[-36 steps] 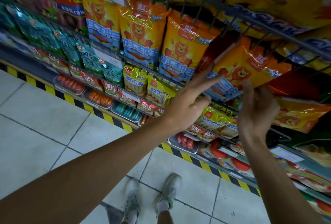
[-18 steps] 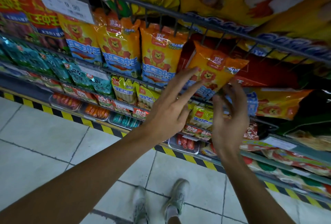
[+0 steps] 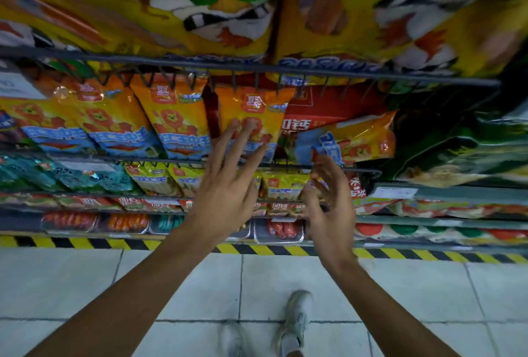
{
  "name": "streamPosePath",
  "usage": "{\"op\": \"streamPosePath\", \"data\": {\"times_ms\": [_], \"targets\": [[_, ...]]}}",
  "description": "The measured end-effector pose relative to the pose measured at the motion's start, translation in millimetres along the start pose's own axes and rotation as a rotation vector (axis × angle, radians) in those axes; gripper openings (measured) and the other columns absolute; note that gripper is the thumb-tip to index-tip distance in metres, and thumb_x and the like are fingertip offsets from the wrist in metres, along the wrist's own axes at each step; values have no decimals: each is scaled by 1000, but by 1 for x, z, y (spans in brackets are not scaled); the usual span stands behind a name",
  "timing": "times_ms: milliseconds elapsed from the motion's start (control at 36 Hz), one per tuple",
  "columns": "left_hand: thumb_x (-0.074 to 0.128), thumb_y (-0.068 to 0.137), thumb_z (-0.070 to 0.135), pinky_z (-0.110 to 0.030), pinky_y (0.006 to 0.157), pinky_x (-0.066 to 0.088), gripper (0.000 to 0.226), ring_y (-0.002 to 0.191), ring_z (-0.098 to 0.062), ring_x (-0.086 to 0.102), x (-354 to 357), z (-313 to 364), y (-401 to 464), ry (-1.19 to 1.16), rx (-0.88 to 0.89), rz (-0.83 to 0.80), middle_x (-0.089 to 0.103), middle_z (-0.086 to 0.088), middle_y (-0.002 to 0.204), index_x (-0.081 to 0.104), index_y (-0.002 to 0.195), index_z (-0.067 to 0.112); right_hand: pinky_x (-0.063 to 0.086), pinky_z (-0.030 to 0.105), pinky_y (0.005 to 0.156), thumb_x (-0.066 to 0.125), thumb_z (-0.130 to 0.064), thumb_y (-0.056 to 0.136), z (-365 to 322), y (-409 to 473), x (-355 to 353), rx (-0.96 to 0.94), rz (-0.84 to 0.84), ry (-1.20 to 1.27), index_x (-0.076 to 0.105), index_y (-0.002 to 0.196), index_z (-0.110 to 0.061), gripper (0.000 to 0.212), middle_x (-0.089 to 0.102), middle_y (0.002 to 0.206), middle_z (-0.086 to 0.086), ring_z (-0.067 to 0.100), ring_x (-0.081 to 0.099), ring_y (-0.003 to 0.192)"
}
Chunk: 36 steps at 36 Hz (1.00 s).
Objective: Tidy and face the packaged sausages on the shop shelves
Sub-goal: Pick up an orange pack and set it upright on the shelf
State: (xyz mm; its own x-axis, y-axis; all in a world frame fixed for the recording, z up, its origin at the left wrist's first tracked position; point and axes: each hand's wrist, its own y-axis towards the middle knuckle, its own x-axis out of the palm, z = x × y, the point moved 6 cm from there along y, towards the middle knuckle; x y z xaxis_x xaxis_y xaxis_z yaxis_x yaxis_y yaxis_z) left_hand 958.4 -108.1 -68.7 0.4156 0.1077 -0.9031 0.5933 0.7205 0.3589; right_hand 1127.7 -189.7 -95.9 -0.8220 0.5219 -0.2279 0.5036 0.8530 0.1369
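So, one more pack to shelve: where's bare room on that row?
A dark gap, seemingly free, at the right end, between the tilted orange pack and the green packs. Leftward, upright orange packs stand tightly side by side.

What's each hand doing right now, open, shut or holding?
Left hand: open, straight fingers pressing the upright orange sausage pack.
Right hand: open, fingers loosely curled, holding nothing, just below the tilted orange pack.
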Motion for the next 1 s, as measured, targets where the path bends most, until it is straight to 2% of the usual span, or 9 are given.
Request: {"op": "streamPosePath", "data": {"times_ms": [111, 278, 389, 500, 556, 639, 778, 861, 1000], "targets": [[52, 102, 17, -53, 121, 30, 49, 150, -35, 28, 5, 26, 14, -106, 91, -42, 34, -10, 161, 49, 150, 12, 52, 20, 95, 57, -3, 103, 19, -3, -34, 153, 221, 187, 47, 144, -16, 45, 60, 138, -3, 12, 59, 129], [45, 106, 24, -38, 123, 24, 62, 152, -21, 21, 31, 63, 41, -283, 19, -243, 27, -3, 167, 21, 163, 19, 50, 26, 107, 61, 2, 99, 28, 16, -56, 303, 353, 331, 45, 146, -13, 52, 63, 132, -2, 14, 62, 126], [52, 106, 24, -39, 126, 19, 75, 157, -22, 9, 42, 79, 60, -293, -22, -265, 12, -2, 171, 5, 165, 19, 51, 40, 105, 60, 10, 96, 25, 34, -61, 371, 313, 407, 46, 135, 6, 42, 56, 124, 36, 43, 56, 118], [53, 105, 26, -35, 126, 13, 80, 156, -19, 3, 48, 87, 72, -303, -86, -274, 5, 0, 170, -2, 164, 22, 55, 16, 89, 68, 6, 92, 24, 46, -62, 390, 302, 469, 51, 137, -20, 55, 68, 115, 1, 4, 69, 103], [55, 104, 27, -36, 126, 15, 81, 155, -21, 5, 48, 88, 73, -296, -110, -260, 9, -2, 169, 1, 164, 22, 55, 14, 85, 70, 6, 91, 28, 46, -61, 437, 323, 531, 36, 153, -13, 74, 65, 132, 1, 5, 66, 115], [62, 100, 28, -43, 123, 24, 81, 151, -27, 16, 48, 85, 77, -282, -152, -245, 22, -8, 161, 12, 163, 19, 57, 15, 84, 73, 9, 87, 30, 45, -66, 478, 359, 568, 33, 156, -11, 82, 62, 137, 2, 4, 66, 115], [67, 98, 21, -44, 114, 38, 63, 140, -26, 24, 42, 71, 88, -238, -178, -195, 28, -4, 145, 35, 152, 14, 56, 21, 83, 73, 10, 86, 31, 42, -67, 376, 243, 441, 50, 142, -15, 65, 66, 123, 4, 2, 70, 94], [68, 97, 18, -40, 103, 45, 59, 135, -21, 28, 39, 68, 92, -243, -165, -175, 31, -2, 143, 39, 149, 15, 58, 31, 92, 78, 2, 85, 31, 51, -65, 321, 153, 333, 62, 125, -16, 47, 69, 116, 11, 20, 69, 107], [67, 99, 24, -44, 110, 40, 66, 143, -24, 25, 40, 69, 101, -268, -215, -214, 35, -4, 150, 33, 156, 20, 56, 29, 97, 79, -2, 86, 23, 64, -61, 252, 140, 400, 58, 127, -8, 47, 71, 120, 9, 16, 69, 113]]}}
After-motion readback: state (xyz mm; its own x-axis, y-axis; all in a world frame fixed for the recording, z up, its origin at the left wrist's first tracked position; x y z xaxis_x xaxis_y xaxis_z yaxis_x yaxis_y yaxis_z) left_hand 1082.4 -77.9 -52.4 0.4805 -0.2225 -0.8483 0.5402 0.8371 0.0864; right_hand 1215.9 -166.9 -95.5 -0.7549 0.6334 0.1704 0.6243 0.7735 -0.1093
